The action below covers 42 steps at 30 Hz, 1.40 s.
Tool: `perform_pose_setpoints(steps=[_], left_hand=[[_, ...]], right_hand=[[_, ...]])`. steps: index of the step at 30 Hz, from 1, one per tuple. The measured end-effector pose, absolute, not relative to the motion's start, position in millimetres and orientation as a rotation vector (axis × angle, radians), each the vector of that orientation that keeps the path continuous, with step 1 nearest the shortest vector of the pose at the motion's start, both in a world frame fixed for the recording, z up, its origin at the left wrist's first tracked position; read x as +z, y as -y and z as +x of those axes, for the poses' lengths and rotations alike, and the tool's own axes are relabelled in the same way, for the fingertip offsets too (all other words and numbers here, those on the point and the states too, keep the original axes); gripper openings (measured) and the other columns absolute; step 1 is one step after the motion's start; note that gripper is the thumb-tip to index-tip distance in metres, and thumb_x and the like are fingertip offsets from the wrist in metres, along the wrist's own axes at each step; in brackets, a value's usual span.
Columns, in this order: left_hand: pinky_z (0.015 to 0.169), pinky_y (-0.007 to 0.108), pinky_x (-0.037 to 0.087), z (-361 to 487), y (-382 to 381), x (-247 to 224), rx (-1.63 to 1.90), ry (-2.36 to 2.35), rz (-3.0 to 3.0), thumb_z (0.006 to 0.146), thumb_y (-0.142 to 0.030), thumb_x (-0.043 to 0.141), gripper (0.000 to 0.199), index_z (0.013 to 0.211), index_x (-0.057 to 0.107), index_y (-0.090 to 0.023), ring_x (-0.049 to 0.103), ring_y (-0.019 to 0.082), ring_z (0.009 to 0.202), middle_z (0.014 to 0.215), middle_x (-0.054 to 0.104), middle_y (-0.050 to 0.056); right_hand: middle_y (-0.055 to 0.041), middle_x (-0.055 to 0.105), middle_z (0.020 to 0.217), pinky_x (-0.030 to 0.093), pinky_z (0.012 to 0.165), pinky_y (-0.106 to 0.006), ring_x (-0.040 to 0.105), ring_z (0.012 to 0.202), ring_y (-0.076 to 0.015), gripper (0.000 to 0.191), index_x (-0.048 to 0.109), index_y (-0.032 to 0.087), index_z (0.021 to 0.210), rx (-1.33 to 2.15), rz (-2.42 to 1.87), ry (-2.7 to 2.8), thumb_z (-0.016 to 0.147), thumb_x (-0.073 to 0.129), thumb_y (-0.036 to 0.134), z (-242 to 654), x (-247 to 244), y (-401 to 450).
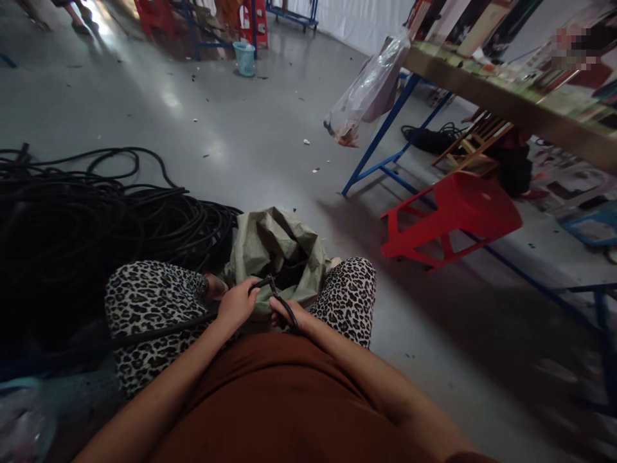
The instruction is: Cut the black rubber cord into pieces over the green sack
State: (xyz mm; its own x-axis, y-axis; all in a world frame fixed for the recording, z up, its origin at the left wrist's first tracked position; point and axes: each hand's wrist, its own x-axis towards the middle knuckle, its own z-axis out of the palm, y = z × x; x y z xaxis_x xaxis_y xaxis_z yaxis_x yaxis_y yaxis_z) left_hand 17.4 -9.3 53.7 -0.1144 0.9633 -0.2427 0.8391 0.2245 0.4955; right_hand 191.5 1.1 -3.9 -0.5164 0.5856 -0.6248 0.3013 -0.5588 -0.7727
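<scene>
Brown shirt (270,399), left fingers (247,285) round slim cord (261,283), right fingers (274,305) round curved tool (289,313).

A red stool (465,209) stands near a blue-legged table (486,90).

Behind the left hand (238,303) and right hand (292,314) is a plain rust-brown shirt (270,405), its front rounded, with a curved crease or seam across it. Far behind the right hand, a brown sleeve (465,457) shows only its edge. Beside both hands are loose trousers (154,299) in animal print: dark, broken, rounded rings on a pale ground, with duller grey-brown centres, the cloth softly creased.
</scene>
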Motion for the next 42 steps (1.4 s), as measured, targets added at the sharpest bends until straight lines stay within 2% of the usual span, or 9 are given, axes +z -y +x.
perform_pose_setpoints(steps=[10, 17, 21, 27, 32, 42], left_hand=[[0.083, 0.027, 0.043, 18.7, 11.7, 53.3, 0.282, -1.963, 1.683, 0.082, -0.031, 0.041, 0.032, 0.110, 0.057, -0.024, 0.059, 0.018, 0.098, 0.107, 0.064, 0.003], [0.087, 0.028, 0.042, 20.4, 13.2, 51.0, 0.268, -1.947, 1.708, 0.083, -0.031, 0.041, 0.033, 0.111, 0.057, -0.023, 0.057, 0.018, 0.102, 0.112, 0.063, 0.003], [0.088, 0.028, 0.042, 22.2, 13.5, 51.6, 0.235, -1.940, 1.725, 0.083, -0.030, 0.042, 0.033, 0.112, 0.057, -0.024, 0.056, 0.017, 0.103, 0.113, 0.062, 0.003], [0.087, 0.029, 0.042, 21.9, 12.4, 49.4, 0.246, -1.938, 1.774, 0.083, -0.028, 0.041, 0.034, 0.113, 0.056, -0.024, 0.057, 0.018, 0.103, 0.114, 0.061, 0.003], [0.086, 0.029, 0.043, 22.0, 11.2, 49.4, 0.253, -1.950, 1.793, 0.083, -0.028, 0.040, 0.033, 0.112, 0.056, -0.025, 0.057, 0.019, 0.102, 0.114, 0.062, 0.002], [0.087, 0.027, 0.042, 23.3, 8.9, 49.8, 0.291, -1.965, 1.752, 0.083, -0.030, 0.040, 0.033, 0.112, 0.056, -0.024, 0.057, 0.017, 0.102, 0.113, 0.062, 0.002]], right_hand=[[-0.0033, 0.059, 0.065, 0.044, 0.051, -0.019, 0.057, 0.052, -0.0098, 0.049, 0.057, 0.013, 0.080, 2.244, -1.490, 1.296, 0.075, 0.049, 0.060, 188.5, -5.6, -3.5], [-0.0054, 0.061, 0.066, 0.041, 0.047, -0.019, 0.056, 0.051, -0.0106, 0.051, 0.058, 0.009, 0.084, 2.267, -1.500, 1.213, 0.075, 0.051, 0.059, 188.4, -9.5, -3.2], [-0.0071, 0.060, 0.064, 0.040, 0.047, -0.019, 0.056, 0.052, -0.0113, 0.053, 0.058, 0.007, 0.078, 2.223, -1.506, 1.260, 0.075, 0.051, 0.059, 188.1, -10.1, -3.9], [-0.0041, 0.058, 0.063, 0.041, 0.047, -0.020, 0.054, 0.049, -0.0104, 0.050, 0.056, 0.009, 0.079, 2.201, -1.550, 1.247, 0.078, 0.047, 0.059, 186.0, -1.1, -2.8], [-0.0017, 0.052, 0.055, 0.043, 0.045, -0.023, 0.050, 0.042, -0.0100, 0.050, 0.053, 0.011, 0.071, 2.219, -1.590, 1.151, 0.080, 0.043, 0.059, 185.0, 14.5, 0.3], [-0.0002, 0.048, 0.050, 0.038, 0.037, -0.020, 0.045, 0.038, -0.0086, 0.055, 0.051, 0.013, 0.067, 2.126, -1.637, 1.267, 0.077, 0.039, 0.066, 185.8, 10.1, 1.9]])
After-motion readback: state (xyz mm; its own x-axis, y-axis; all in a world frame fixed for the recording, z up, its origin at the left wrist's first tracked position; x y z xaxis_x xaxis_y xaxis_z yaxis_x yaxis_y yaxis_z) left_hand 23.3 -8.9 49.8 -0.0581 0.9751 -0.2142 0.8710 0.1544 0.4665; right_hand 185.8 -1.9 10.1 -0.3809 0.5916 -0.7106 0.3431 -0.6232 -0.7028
